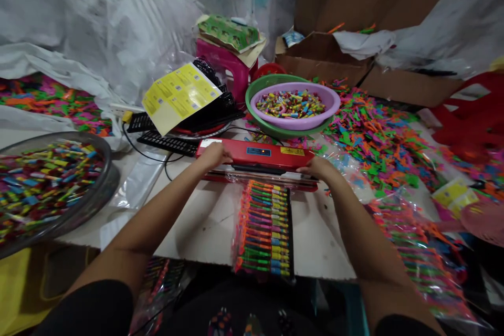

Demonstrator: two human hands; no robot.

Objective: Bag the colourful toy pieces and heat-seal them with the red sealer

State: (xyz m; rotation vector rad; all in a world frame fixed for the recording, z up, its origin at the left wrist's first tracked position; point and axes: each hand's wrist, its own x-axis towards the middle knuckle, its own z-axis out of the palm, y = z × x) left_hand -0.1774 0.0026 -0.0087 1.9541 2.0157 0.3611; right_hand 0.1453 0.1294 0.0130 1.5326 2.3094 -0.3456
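Note:
A red heat sealer [240, 153] with a small lit display lies across the table in front of me. My left hand [216, 156] is closed over the left end of its lid. The right end is held by my right hand [318, 168], with fingers bent at the lid's front edge. Running from the sealer toward me is a clear plastic pack [263, 228] of small colourful toys in a row on a dark backing. Its far end lies at the sealer's front edge; I cannot tell how far it goes in.
A grey basin [106, 168] of small wrapped pieces stands left; a purple basin [333, 102] holds more, inside a green one [254, 86]. Yellow label sheets [181, 94] lie behind the sealer. Loose plastic toys [378, 142] and filled packs [421, 252] cover the right. A cardboard box [326, 58] stands behind.

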